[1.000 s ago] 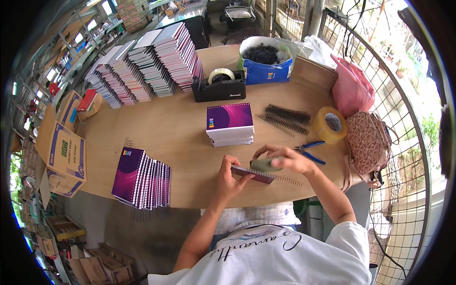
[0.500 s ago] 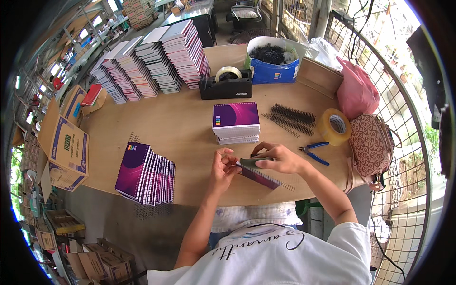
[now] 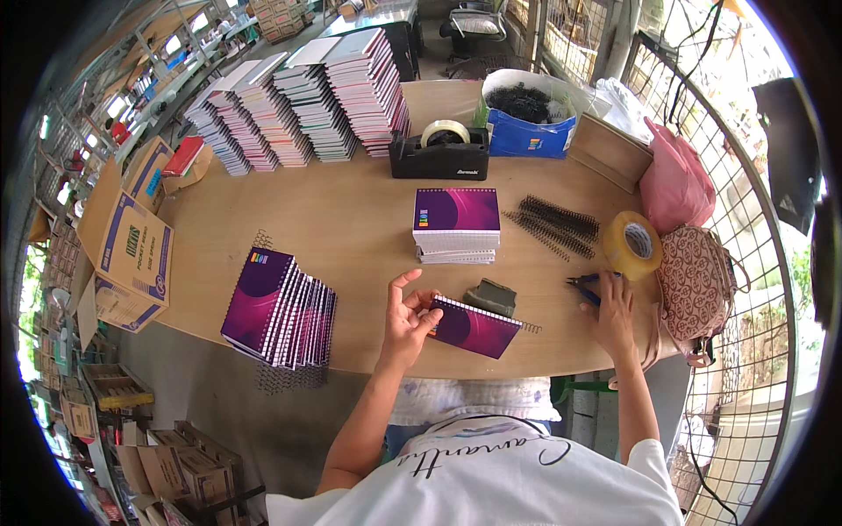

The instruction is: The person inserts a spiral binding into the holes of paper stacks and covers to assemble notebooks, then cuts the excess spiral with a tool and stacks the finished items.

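While the left hand (image 3: 408, 326) pinches one purple spiral notebook (image 3: 478, 329) near the front edge of the tabletop (image 3: 377, 219), the right hand (image 3: 614, 309) lies over one pair of blue-handled pliers (image 3: 588, 295), its grip unclear. Held by one end, the notebook could tilt and slip; its protruding wire coil (image 3: 533, 328) could catch and bend. Counted besides: one grey-green block (image 3: 493, 298), one tape dispenser (image 3: 438, 162), one packing-tape roll (image 3: 623, 252), five tall notebook stacks (image 3: 317, 110).
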{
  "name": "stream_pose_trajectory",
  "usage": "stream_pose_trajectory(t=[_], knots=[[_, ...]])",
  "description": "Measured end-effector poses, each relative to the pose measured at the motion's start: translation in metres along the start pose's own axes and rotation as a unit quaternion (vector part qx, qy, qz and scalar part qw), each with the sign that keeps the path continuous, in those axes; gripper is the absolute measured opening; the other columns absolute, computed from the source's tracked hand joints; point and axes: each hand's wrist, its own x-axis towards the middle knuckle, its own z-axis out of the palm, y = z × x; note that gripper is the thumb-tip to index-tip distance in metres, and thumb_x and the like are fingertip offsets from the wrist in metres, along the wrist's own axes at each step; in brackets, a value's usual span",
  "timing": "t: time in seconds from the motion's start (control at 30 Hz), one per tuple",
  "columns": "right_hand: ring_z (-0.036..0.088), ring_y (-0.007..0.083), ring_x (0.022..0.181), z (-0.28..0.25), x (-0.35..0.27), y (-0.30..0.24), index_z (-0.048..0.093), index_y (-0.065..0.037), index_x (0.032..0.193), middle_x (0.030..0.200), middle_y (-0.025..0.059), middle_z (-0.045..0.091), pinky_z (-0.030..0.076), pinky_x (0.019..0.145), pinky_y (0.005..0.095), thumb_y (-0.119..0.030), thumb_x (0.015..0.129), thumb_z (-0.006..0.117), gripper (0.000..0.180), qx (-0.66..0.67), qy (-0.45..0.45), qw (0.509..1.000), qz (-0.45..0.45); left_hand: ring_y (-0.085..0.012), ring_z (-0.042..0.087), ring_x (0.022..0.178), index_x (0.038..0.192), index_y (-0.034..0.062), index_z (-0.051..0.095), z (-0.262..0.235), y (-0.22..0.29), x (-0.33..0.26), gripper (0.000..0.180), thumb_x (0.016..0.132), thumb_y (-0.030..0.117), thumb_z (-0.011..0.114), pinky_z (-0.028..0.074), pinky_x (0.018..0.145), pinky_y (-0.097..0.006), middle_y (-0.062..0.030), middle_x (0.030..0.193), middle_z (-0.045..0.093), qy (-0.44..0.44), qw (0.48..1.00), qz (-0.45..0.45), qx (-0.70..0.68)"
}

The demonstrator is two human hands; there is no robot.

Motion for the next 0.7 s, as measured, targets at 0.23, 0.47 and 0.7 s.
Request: stream_pose_trajectory(t=[0.23,0.47,0.7], knots=[[0.049,0.0387,0.111,0.007,-0.005,0.021,0.052,-0.007,0.127,0.118,0.0182,0.051,0.035,0.102,0.0576,-0.025,0.083,0.071,0.051,-0.027,-0.053,0.998,-0.03,-0.0119,0.063,0.095,0.151,0.0113,0.025,0.014,0.027,-0.008,0.078,0.086,-0.01,0.063,0.051,0.079,-0.023,-0.016,0.108,0.068,-0.009,1.0,-0.002,0.022],[0.056,0.0321,0.107,-0.052,0.054,-0.103,0.06,-0.012,0.118,0.11,0.011,0.058,0.037,0.101,0.0553,-0.032,0.07,0.081,0.056,0.139,-0.005,0.948,-0.285,-0.0123,0.067,0.089,0.151,0.0097,0.023,0.021,0.043,-0.013,0.079,0.086,-0.009,0.064,0.052,0.073,-0.023,-0.0184,0.103,0.07,-0.008,0.998,0.014,0.065],[0.056,0.0213,0.115,-0.069,0.096,-0.164,0.068,-0.017,0.108,0.108,0.0043,0.058,0.031,0.112,0.0567,-0.025,0.075,0.07,0.033,0.014,0.079,0.855,-0.512,-0.012,0.067,0.088,0.152,0.0108,0.022,0.015,0.06,-0.019,0.084,0.084,-0.009,0.066,0.053,0.073,-0.022,-0.0177,0.1,0.071,0.019,0.996,-0.022,0.087]])
